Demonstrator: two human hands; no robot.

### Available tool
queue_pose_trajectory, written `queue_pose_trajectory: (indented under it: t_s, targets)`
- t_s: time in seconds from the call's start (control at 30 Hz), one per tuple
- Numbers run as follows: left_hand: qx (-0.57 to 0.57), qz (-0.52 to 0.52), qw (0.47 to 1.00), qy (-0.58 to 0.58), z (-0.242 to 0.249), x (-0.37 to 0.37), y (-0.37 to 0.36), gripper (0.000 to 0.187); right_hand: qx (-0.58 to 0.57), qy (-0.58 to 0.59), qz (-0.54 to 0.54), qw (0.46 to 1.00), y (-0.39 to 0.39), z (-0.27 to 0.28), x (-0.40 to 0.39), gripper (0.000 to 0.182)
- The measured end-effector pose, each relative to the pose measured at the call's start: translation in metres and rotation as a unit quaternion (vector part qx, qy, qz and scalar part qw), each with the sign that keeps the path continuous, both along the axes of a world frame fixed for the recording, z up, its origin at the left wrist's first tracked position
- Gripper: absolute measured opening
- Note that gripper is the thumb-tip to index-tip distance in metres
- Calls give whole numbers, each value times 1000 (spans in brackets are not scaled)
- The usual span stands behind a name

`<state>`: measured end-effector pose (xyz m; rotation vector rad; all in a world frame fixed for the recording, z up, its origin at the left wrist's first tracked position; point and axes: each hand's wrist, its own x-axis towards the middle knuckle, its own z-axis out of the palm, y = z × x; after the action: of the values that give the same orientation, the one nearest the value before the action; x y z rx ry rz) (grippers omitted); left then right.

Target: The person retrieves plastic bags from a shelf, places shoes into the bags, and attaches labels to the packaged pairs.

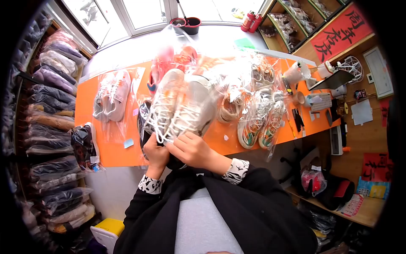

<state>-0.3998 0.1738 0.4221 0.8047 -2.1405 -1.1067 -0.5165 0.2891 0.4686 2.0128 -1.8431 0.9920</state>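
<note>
Both my hands are raised over the orange table (pixel 110 154) with a pair of white sneakers (pixel 179 108), laces facing me, soles away. My left hand (pixel 155 153) grips the pair from below at the heel end, fingers curled shut around it; my right hand (pixel 192 150) closes on the same end from 3 o'clock, fingertips pinching into the laces and the clear plastic bag (pixel 211 63) that billows up behind the shoes toward 12 o'clock. Held side by side and tilted like this, the pair stays together as one bundle, toes pointing into the mouth of the bag.

At 9 o'clock of the shoes, flat on the table, lies a bagged pale pair (pixel 112 97), sealed and set apart. At 3 o'clock lie more bagged sneakers with coloured soles (pixel 260 122), packed close, and at 12 o'clock, behind the plastic, a red-orange pair (pixel 173 61). A dark bagged pair (pixel 84 146) hangs at the table's near left edge, around 8 o'clock. Shelves of bagged stock (pixel 50 84) line the left wall. At the table's far right end sit a small fan (pixel 349 67), a tape roll (pixel 299 98) and papers. A bucket (pixel 188 24) stands by the window at 12 o'clock
</note>
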Motion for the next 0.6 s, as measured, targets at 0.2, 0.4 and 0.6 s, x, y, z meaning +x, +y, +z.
queue_pose_trajectory:
  t_s: [0.2, 0.4, 0.6]
  targets:
    - [238, -19, 959, 156, -7, 4, -29, 33, -117, -91, -192, 970, 26, -13, -13, 53]
    - [256, -29, 954, 156, -4, -3, -29, 35, -118, -151, -238, 952, 23, -26, -33, 36]
    - [206, -4, 974, 96, -5, -11, -39, 23, -36, -71, -70, 994, 49, -22, -4, 23]
